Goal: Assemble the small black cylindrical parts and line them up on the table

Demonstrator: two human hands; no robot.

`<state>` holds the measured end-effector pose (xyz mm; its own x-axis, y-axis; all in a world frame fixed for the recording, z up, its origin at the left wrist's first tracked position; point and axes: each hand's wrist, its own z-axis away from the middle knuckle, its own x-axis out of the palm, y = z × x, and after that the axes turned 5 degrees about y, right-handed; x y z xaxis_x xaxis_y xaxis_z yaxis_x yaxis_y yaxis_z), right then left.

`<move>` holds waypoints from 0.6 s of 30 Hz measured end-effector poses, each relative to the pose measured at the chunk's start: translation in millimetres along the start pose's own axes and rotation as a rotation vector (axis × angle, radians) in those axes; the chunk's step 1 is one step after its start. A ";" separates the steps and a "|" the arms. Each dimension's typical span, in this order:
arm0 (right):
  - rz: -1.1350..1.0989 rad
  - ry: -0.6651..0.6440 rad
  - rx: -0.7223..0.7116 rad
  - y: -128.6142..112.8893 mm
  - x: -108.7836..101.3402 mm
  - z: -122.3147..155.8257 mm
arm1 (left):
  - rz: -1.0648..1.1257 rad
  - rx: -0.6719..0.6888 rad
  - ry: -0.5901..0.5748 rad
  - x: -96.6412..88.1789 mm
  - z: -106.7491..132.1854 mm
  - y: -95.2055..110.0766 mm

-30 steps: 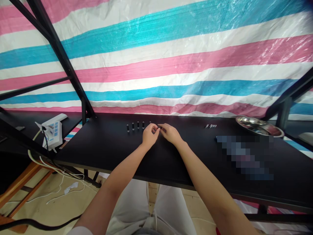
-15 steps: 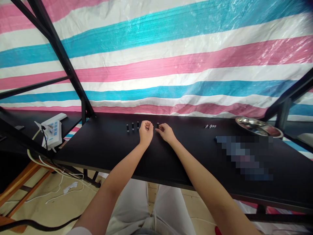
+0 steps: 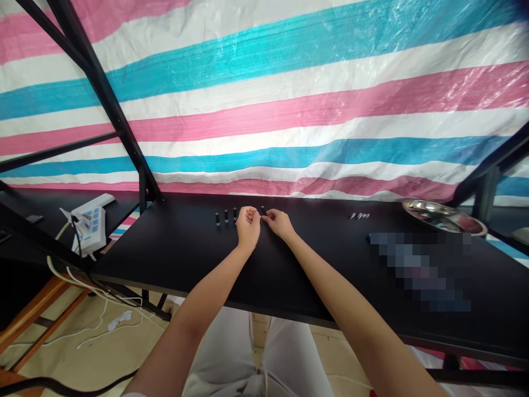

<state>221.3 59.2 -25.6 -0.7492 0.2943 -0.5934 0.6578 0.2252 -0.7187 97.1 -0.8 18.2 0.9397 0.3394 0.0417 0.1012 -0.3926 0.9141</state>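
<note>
A row of small black cylinders [image 3: 226, 216] stands upright near the far edge of the black table [image 3: 173, 248]. My left hand [image 3: 248, 226] is curled into a loose fist at the right end of that row, hiding some of it. My right hand [image 3: 279, 223] sits just to its right, fingertips pinched around another small black cylinder [image 3: 263, 210] standing on the table. What the left fist holds, if anything, is hidden.
A few small dark parts [image 3: 359, 216] lie further right. A steel bowl [image 3: 442, 215] sits at the far right, next to a pixelated patch [image 3: 421, 270]. A white power strip [image 3: 88, 223] with cables hangs on the left frame. A striped tarp [image 3: 289, 110] backs the table.
Both hands moved from a joint pinch in mid-table towards the row; the left closed into a fist, and the right set a cylinder upright at the row's right end.
</note>
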 end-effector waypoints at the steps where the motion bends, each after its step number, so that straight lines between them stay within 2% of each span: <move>1: 0.004 -0.002 0.000 -0.1 -0.2 -0.2 | 0.014 -0.010 0.011 0.0 -0.6 0.2; 4: 0.024 -0.005 -0.017 -0.6 -0.6 -1.6 | 0.074 -0.081 0.060 -0.4 -3.7 0.3; 8: 0.044 -0.030 -0.061 -1.4 0.3 -4.7 | 0.201 -0.255 0.132 -1.2 -8.6 0.9; 10: 0.069 -0.056 -0.083 -1.9 1.3 -6.0 | 0.247 -0.340 0.134 -1.0 -9.0 1.5; 13: 0.114 -0.063 -0.096 -2.3 2.7 -6.9 | 0.231 -0.407 0.019 0.7 -5.4 2.0; 16: 0.104 -0.053 -0.074 -2.0 2.9 -7.1 | 0.154 -0.365 -0.133 3.0 0.9 1.7; 18: 0.092 -0.054 -0.064 -1.5 2.5 -7.0 | 0.113 -0.315 -0.193 3.9 4.1 1.0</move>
<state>219.0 66.1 -23.5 -0.6877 0.2662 -0.6755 0.7260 0.2589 -0.6371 102.2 -3.3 17.7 0.9864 0.1298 0.1004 -0.0839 -0.1267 0.9884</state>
